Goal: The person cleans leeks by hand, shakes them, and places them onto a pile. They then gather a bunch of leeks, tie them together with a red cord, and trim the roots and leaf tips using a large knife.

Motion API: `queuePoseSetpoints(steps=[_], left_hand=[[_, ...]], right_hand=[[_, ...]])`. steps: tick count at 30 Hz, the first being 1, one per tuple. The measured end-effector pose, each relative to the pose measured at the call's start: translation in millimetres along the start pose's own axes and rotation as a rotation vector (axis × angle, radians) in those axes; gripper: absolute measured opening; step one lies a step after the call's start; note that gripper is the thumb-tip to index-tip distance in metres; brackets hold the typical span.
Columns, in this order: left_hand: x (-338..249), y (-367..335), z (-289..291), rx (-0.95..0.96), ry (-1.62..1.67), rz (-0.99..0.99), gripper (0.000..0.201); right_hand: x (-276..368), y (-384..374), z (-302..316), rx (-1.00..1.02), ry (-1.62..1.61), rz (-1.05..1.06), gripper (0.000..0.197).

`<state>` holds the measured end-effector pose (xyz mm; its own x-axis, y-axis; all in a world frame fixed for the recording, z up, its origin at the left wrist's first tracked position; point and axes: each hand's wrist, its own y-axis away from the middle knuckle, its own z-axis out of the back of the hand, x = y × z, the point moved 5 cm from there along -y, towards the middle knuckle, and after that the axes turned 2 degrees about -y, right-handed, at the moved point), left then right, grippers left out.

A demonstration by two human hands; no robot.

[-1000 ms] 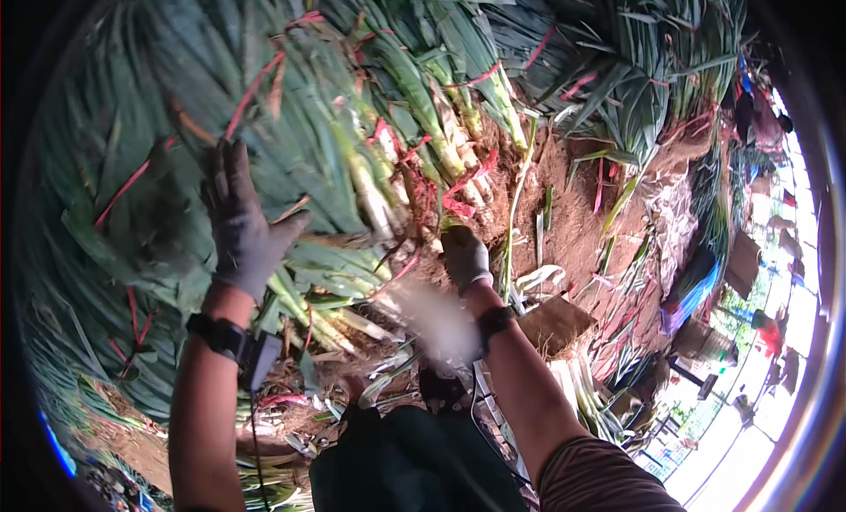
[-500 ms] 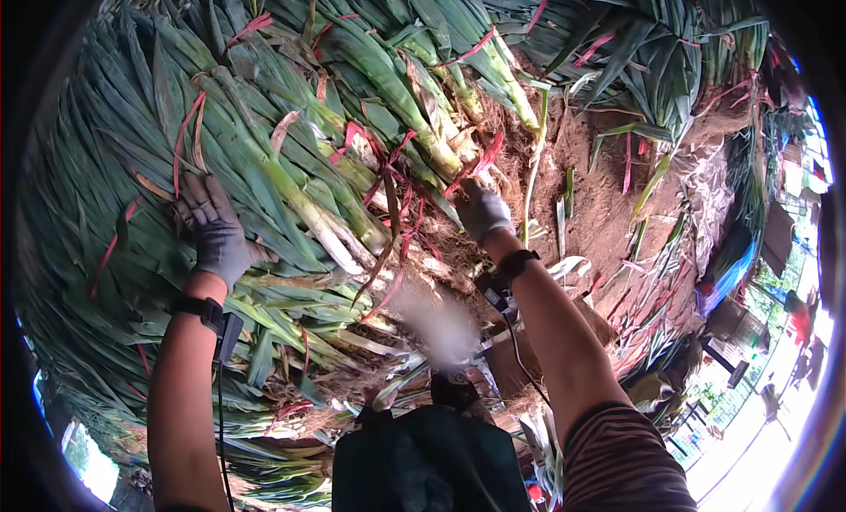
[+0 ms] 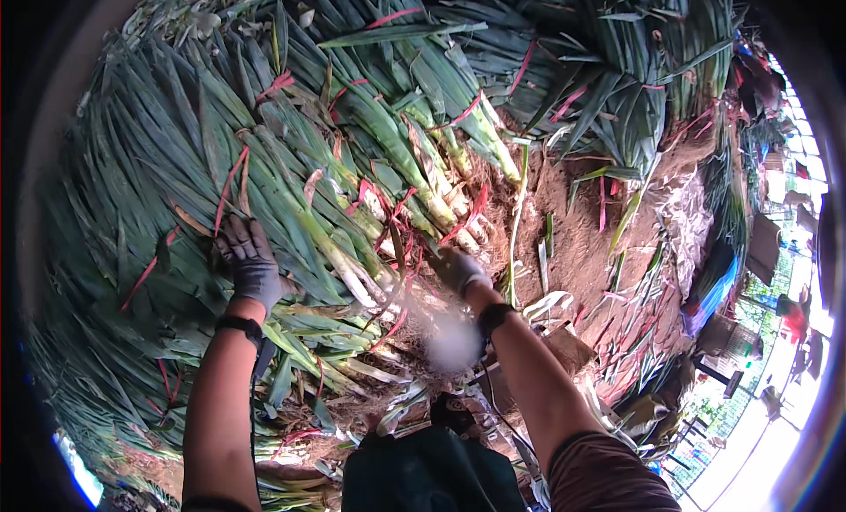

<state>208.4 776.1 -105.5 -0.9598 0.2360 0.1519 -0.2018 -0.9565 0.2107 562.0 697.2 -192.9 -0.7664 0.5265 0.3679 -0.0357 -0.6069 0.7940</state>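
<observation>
The left hand in a grey glove [image 3: 253,267] lies open on the leaves of a long green leek-like bundle with pale stem ends [image 3: 308,223], which slants up between both hands. The right hand in a grey glove [image 3: 458,269] is curled near its root end, gripping what cannot be told; beyond lie dark-green leafy bundles with thin red ties [image 3: 624,115].

Gloved left hand [image 3: 253,267] on leek leaves [image 3: 189,190], gloved right hand [image 3: 460,269] near leek roots [image 3: 500,219].
</observation>
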Motion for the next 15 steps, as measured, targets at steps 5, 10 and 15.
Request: queuePoseSetpoints(steps=[5,10,15], left_hand=[[-29.8,-7.6,37.5,0.066,0.016,0.039,0.154],[-31.6,-21.7,100.4,0.031,0.073,-0.099,0.141],[-30.2,-62.8,74.1,0.179,-0.071,-0.149,0.142]], right_hand=[[-20.2,49.7,-40.6,-0.001,-0.022,0.230,0.048],[20.0,60.3,34.7,-0.018,0.246,0.029,0.039],[30.1,-56.5,88.8,-0.186,0.372,0.041,0.042]])
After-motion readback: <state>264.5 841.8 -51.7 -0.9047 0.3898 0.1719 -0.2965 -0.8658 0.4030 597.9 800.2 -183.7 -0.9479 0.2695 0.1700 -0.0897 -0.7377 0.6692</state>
